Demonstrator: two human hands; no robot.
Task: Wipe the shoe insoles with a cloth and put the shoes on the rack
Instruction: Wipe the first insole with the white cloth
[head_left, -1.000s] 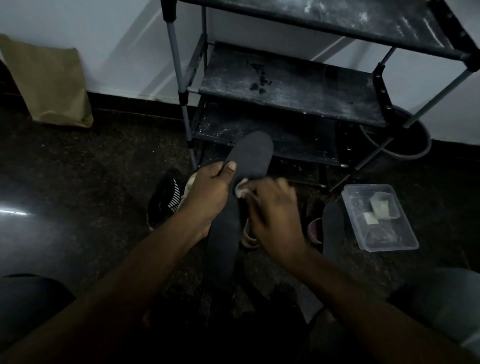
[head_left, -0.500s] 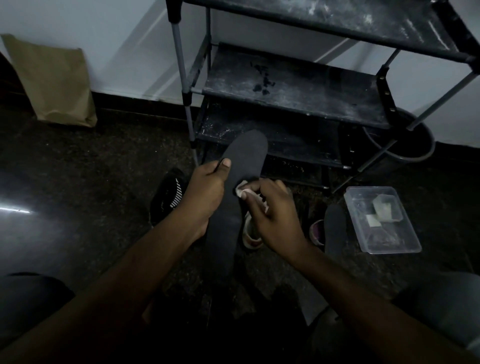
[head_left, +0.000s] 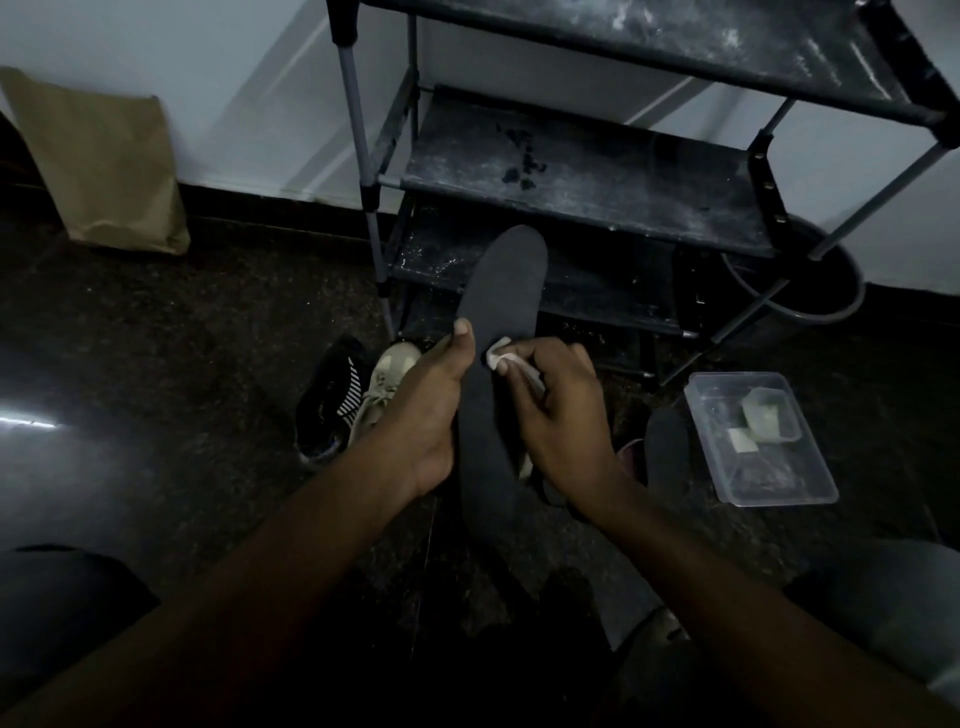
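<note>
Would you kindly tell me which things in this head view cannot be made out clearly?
Head view only:
Heel end of the insole: lost in dark shadow below the hands.
Most of the cloth: hidden in the right hand grip; only a white corner shows.
Fingers of the left hand: behind the insole.
Contents of the container: too dim and small to identify.
Top shelf of the rack: cut off by the upper edge.

Dark insole (head_left: 498, 312) tilted up, toe toward grey rack (head_left: 571, 171) — small white cloth (head_left: 501, 358) pressed at its middle. On floor just left, beige shoe (head_left: 384, 384) and black striped shoe (head_left: 332, 400) side by side.
</note>
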